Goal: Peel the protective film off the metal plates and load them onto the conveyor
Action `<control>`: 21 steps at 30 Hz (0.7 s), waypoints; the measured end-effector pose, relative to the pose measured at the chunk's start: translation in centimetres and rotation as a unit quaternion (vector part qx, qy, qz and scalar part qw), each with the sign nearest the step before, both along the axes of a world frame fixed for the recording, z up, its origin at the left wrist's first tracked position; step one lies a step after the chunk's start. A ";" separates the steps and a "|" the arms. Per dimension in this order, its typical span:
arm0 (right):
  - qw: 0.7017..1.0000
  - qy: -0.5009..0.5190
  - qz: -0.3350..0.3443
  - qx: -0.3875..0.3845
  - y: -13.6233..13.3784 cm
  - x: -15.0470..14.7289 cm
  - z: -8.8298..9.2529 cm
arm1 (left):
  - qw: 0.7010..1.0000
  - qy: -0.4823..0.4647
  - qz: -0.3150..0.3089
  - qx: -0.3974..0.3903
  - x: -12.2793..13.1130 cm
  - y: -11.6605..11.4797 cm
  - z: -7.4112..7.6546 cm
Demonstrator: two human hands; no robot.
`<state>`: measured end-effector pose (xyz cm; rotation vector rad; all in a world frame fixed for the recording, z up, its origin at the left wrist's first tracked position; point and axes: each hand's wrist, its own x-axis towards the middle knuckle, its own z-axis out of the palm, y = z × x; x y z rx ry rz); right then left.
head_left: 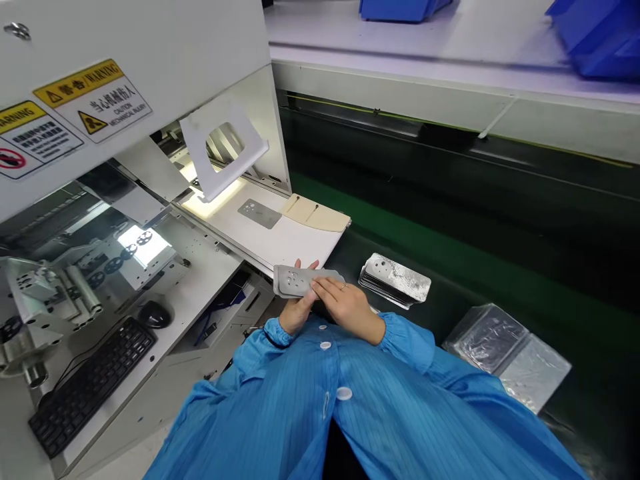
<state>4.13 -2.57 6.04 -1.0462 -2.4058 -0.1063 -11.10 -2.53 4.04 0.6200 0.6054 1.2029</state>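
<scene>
In front of my body, a small stack of thin grey plates (286, 281) with rounded corners and a cluster of round holes is held at a tilt. My left hand (296, 313) supports it from beneath, its fingertips showing past the far edge. Over the right part of the stack lies my right hand (350, 308), fingers together and gripping the top plate. One grey plate (259, 214) with similar holes lies flat on the white machine bed (305, 243). To the right, a taller pile of shiny plates (395, 279) rests on the dark green surface.
Plastic-wrapped packs (505, 353) lie at the right. A white machine (135, 40) with warning labels stands at the left, its white guard (225, 160) above the lit bed. A keyboard (93, 387) and mouse (155, 315) sit nearby. Blue bins (400, 8) stand on the shelf.
</scene>
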 end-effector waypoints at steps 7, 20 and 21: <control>0.991 0.023 0.082 -0.099 0.1 -0.8 0.0 | 0.990 -0.038 -0.015 -0.133 -1.3 0.4 0.0; 0.936 0.179 -0.111 -0.281 1.7 0.3 -1.5 | 0.984 0.008 -0.027 -0.179 -3.1 -0.7 -1.0; 0.933 0.181 -0.123 -0.288 1.9 0.4 -1.5 | 0.983 0.004 -0.029 -0.179 -3.2 -0.7 -1.1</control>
